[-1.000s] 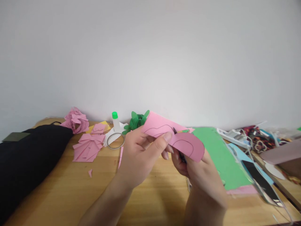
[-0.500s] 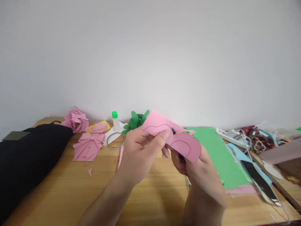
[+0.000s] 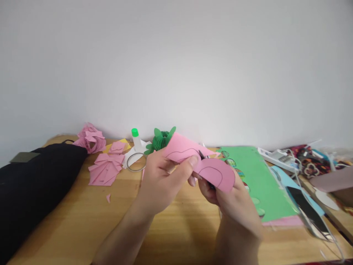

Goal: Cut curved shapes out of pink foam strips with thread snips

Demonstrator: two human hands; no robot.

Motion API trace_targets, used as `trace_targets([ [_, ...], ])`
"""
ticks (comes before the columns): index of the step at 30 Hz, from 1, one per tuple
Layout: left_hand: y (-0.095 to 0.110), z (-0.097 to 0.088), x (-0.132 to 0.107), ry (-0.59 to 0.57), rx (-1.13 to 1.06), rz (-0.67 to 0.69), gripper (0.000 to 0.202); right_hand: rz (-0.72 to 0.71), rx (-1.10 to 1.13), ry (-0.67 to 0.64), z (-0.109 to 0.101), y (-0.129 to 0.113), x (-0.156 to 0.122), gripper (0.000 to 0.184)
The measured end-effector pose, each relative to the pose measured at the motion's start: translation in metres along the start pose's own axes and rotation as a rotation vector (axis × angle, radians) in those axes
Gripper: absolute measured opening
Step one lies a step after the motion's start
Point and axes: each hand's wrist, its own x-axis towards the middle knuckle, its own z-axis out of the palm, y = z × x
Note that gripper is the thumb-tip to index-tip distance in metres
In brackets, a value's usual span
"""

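Note:
A sheet of pink paper (image 3: 184, 144) with curved dark lines drawn on it is pinched between the thumb and fingers of my left hand (image 3: 162, 182). The cut part of the paper curls over to the right, with a drawn arc on it. My right hand (image 3: 234, 200) is closed around a pair of scissors (image 3: 202, 155). Their dark blade tips show at the paper's cut edge; the handles are mostly hidden beneath the curled paper and my fingers.
A black cloth bag (image 3: 41, 184) fills the left side. Folded pink paper pieces (image 3: 106, 170), a tape ring (image 3: 137, 162), a glue stick (image 3: 135, 138) and a green paper form (image 3: 162, 140) stand at the back. Rightward lie a green sheet (image 3: 271, 191), a phone (image 3: 309, 209) and a power strip (image 3: 275, 159).
The blade tips now stand out more clearly above the paper, at its cut edge. The view has shifted slightly; both hands keep their hold.

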Motion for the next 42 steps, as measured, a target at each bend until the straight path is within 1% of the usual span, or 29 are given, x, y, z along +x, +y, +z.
trace_targets([
  [2,0.000,0.000,0.002,-0.006,0.038,0.007,0.025,-0.014,-0.019,-0.022,-0.003,-0.003,0.001,0.035],
  [4,0.000,0.002,0.004,-0.019,0.052,-0.001,0.025,-0.030,-0.051,-0.001,-0.007,-0.002,0.001,0.038],
  [7,0.001,0.004,0.007,-0.026,0.055,-0.005,0.029,-0.030,-0.078,0.029,-0.011,0.003,0.001,0.041],
  [10,0.001,0.005,0.008,-0.017,0.073,0.005,0.030,-0.001,-0.065,0.028,-0.012,0.010,0.000,0.042],
  [13,0.000,0.004,0.009,0.000,0.074,-0.005,0.030,0.013,-0.036,0.028,-0.011,0.013,0.001,0.040],
  [16,0.000,0.003,0.011,-0.007,0.043,-0.021,0.030,0.017,-0.021,0.029,-0.009,0.010,0.004,0.039],
  [19,0.001,0.003,0.013,-0.016,0.024,-0.037,0.030,0.002,0.006,0.025,-0.007,0.006,0.007,0.042],
  [23,0.002,0.002,0.013,-0.014,0.010,-0.043,0.031,0.027,0.024,0.017,-0.005,0.005,0.007,0.044],
  [29,0.001,0.001,0.011,-0.029,-0.006,-0.025,0.031,-0.016,-0.001,0.020,-0.005,0.005,0.007,0.047],
  [34,0.000,0.002,0.008,-0.026,-0.035,-0.045,0.029,-0.026,-0.006,0.010,-0.004,0.002,0.008,0.050],
  [36,0.000,0.002,0.008,-0.020,-0.037,-0.043,0.028,-0.026,0.002,0.038,-0.004,0.002,0.008,0.052],
  [42,-0.004,0.001,0.005,0.031,-0.012,-0.030,0.023,0.039,0.024,0.222,-0.004,0.010,-0.001,0.046],
])
